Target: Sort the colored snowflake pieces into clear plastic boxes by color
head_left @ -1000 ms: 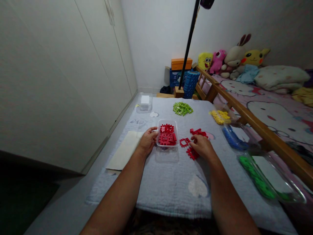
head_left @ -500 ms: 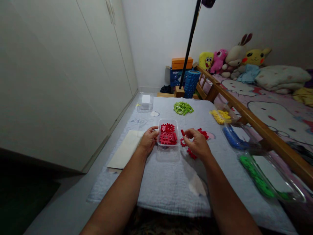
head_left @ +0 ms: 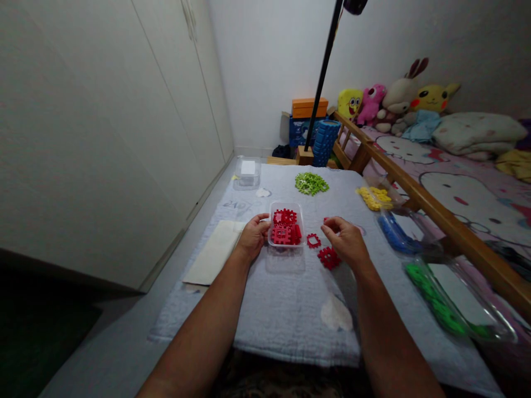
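My left hand (head_left: 254, 236) grips the left side of a clear plastic container (head_left: 286, 246), thumb at its rim. Inside lie several red notched plastic building pieces (head_left: 284, 234), some square with open middles. My right hand (head_left: 342, 239) is over the cloth right of the container, thumb and fingers pinched together. A bit of a red plastic piece (head_left: 326, 220) shows at its fingertips, mostly hidden by them. Between the hand and the container lies a red square frame piece (head_left: 313, 240). A solid red notched piece (head_left: 328, 257) lies below the hand.
A light green pile (head_left: 311, 183) sits farther back on the cloth. Containers with yellow pieces (head_left: 374, 198), blue pieces (head_left: 398, 233) and green pieces (head_left: 435, 298) line the right, beside a wooden bed rail (head_left: 398, 171). A clear container (head_left: 248, 179) stands back left; a cream folder (head_left: 213, 251) lies left.
My right hand has moved right, away from the container, uncovering the red frame piece and the solid notched piece. My left hand stays on the container.
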{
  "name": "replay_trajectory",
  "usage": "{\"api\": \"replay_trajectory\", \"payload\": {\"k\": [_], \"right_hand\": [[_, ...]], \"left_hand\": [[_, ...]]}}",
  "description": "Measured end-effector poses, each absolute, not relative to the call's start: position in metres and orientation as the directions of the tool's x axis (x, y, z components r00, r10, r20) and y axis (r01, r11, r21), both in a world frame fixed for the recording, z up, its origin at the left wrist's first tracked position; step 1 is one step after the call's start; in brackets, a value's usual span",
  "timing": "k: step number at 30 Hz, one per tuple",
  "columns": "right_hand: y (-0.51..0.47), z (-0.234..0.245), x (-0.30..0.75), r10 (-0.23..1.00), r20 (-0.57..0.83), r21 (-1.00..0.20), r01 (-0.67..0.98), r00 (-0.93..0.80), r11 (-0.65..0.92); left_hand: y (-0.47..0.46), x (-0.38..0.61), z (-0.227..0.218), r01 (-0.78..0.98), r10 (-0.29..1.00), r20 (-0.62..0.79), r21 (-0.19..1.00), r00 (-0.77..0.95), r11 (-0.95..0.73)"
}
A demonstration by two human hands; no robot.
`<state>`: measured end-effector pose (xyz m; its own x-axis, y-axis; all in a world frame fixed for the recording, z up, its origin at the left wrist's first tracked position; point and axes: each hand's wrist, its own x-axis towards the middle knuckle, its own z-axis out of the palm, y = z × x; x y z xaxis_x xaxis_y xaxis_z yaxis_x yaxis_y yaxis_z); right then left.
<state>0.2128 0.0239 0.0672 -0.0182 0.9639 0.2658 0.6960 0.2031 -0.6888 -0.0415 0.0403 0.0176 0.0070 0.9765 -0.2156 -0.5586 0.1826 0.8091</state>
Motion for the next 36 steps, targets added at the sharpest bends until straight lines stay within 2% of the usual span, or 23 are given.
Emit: {"api": "replay_trajectory", "payload": {"k": [5, 12, 16, 18, 22, 28, 30, 36], "right_hand": [[0.027, 0.055, 0.258, 0.996, 0.084, -0.616, 0.784, -0.029, 0.075], [0.022, 0.029, 0.283, 0.991, -0.055, -0.610, 0.790, -0.119, 0.061], [0.020, 0.027, 0.271, 0.985, -0.090, -0.554, 0.829, -0.149, 0.075], [0.020, 0.026, 0.263, 0.983, -0.064, -0.524, 0.844, -0.170, 0.112], [0.023, 0.019, 0.252, 0.978, 0.080, -0.493, 0.845, -0.194, 0.208], [0.026, 0.004, 0.244, 0.958, 0.274, -0.523, 0.823, -0.084, 0.221], [0.024, 0.000, 0.242, 0.945, 0.320, -0.501, 0.835, -0.068, 0.230], [0.020, -0.005, 0.236, 0.949, 0.299, -0.368, 0.904, -0.105, 0.216]], "left_hand": [[0.042, -0.042, 0.016, -0.561, 0.975, -0.223, 0.805, 0.014, 0.192], [0.042, -0.043, 0.016, -0.553, 0.974, -0.226, 0.811, 0.007, 0.192], [0.041, -0.043, 0.015, -0.545, 0.975, -0.221, 0.817, 0.008, 0.189], [0.041, -0.043, 0.015, -0.548, 0.976, -0.216, 0.816, 0.005, 0.183], [0.042, -0.044, 0.013, -0.552, 0.977, -0.212, 0.813, 0.013, 0.184], [0.042, -0.044, 0.013, -0.554, 0.977, -0.213, 0.810, 0.023, 0.189], [0.042, -0.044, 0.013, -0.555, 0.978, -0.209, 0.810, 0.026, 0.188], [0.042, -0.043, 0.013, -0.562, 0.977, -0.211, 0.806, 0.021, 0.186]]}}
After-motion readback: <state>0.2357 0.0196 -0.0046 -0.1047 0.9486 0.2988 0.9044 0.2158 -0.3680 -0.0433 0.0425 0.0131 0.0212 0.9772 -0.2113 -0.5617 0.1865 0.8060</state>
